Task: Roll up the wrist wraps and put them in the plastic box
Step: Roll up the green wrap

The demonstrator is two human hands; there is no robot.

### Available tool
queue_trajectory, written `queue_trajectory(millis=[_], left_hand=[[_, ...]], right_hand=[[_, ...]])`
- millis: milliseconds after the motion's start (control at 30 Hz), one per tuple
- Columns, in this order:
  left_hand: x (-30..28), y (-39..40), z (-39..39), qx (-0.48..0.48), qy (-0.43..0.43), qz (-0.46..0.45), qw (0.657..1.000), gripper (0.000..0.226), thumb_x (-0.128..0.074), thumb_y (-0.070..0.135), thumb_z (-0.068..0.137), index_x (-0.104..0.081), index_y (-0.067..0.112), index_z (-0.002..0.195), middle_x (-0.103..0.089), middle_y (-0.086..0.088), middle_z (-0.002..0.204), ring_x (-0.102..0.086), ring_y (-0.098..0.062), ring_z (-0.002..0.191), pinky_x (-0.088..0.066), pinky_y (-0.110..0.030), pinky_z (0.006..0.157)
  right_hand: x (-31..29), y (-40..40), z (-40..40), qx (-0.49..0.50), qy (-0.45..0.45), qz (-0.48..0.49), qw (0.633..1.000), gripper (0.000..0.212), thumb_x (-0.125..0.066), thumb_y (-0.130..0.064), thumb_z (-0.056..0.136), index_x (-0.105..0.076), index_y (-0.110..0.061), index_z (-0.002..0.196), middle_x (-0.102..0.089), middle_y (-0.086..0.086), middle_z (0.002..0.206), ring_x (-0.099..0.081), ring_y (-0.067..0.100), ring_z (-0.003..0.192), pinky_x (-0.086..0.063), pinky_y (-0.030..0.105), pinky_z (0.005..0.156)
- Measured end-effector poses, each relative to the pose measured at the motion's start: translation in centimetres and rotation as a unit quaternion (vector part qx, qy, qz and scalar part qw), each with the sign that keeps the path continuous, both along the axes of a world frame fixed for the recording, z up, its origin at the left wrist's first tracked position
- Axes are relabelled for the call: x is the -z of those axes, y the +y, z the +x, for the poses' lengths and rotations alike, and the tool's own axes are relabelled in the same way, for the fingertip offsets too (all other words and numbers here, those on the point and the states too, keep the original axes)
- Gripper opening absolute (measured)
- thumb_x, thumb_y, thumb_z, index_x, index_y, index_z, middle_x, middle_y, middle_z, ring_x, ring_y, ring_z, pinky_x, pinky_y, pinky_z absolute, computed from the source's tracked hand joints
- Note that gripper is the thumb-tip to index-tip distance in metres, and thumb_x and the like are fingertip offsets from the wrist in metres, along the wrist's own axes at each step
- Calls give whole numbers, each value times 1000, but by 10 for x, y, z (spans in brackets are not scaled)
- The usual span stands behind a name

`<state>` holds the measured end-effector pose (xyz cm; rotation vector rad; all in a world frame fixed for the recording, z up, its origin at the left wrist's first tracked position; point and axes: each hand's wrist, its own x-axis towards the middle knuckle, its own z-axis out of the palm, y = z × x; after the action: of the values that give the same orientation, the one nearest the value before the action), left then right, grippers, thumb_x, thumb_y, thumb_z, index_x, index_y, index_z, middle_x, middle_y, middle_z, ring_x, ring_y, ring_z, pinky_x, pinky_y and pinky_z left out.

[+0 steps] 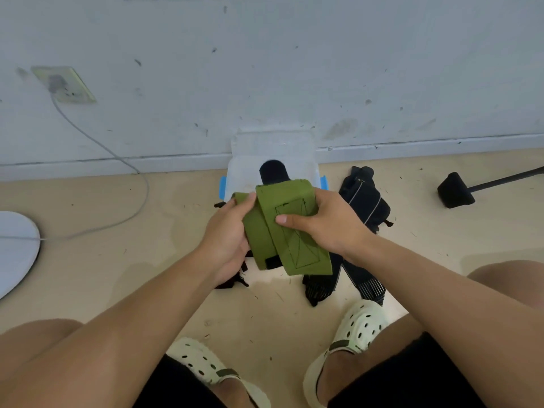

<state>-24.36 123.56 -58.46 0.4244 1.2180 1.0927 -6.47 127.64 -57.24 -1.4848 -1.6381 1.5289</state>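
Note:
I hold a green wrist wrap (282, 231), partly folded over itself, above the floor at the middle of the view. My left hand (226, 240) grips its left side from beneath. My right hand (326, 222) holds its right side, the thumb pressed flat on the stitched face. Just behind the wrap stands the clear plastic box (244, 169) with blue latches, against the wall, and a dark rolled wrap (272, 170) lies inside it. Black wrist wraps (365, 198) lie unrolled on the floor to the right of and under my hands.
A white wall with a socket (63, 83) and a grey cable (117, 160) rises behind the box. A white round base (14, 248) sits at the left edge, a black stand foot (454, 191) at the right. My knees and two pale clogs fill the bottom.

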Motion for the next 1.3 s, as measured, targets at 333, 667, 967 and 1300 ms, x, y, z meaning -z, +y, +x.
queue_trajectory(millis=[333, 667, 967, 1300], left_hand=[[-4, 0, 0, -2, 6, 33, 999, 33, -50, 10, 106, -64, 18, 135, -76, -8, 124, -74, -30, 113, -59, -52, 95], [0, 8, -12, -85, 58, 32, 994, 17, -59, 20, 106, -71, 20, 118, -79, -4, 116, -75, -24, 108, -60, -44, 93], [1, 8, -10, -67, 131, 60, 987, 15, -60, 15, 105, -74, 17, 111, -79, -2, 114, -73, -25, 111, -54, -53, 105], [-1, 6, -10, 31, 165, 120, 979, 21, -58, 13, 105, -72, 14, 121, -79, -2, 115, -75, -18, 107, -58, -29, 88]], right_hand=[[-5, -3, -1, 54, 49, -17, 997, 19, -69, -31, 99, -73, -28, 117, -79, -15, 103, -76, 4, 94, -60, 30, 90], [-7, -1, 2, 140, 94, -60, 984, 15, -63, -27, 103, -76, -25, 109, -81, -9, 98, -78, 10, 88, -60, 31, 79], [-6, 3, 7, 150, -61, 85, 983, 68, -62, -19, 102, -29, -41, 157, -72, 19, 101, -71, 36, 87, -62, 39, 76], [-13, 0, 7, 98, 24, 60, 993, 25, -81, -47, 84, -78, -33, 104, -79, -18, 91, -75, -2, 84, -58, 17, 79]])
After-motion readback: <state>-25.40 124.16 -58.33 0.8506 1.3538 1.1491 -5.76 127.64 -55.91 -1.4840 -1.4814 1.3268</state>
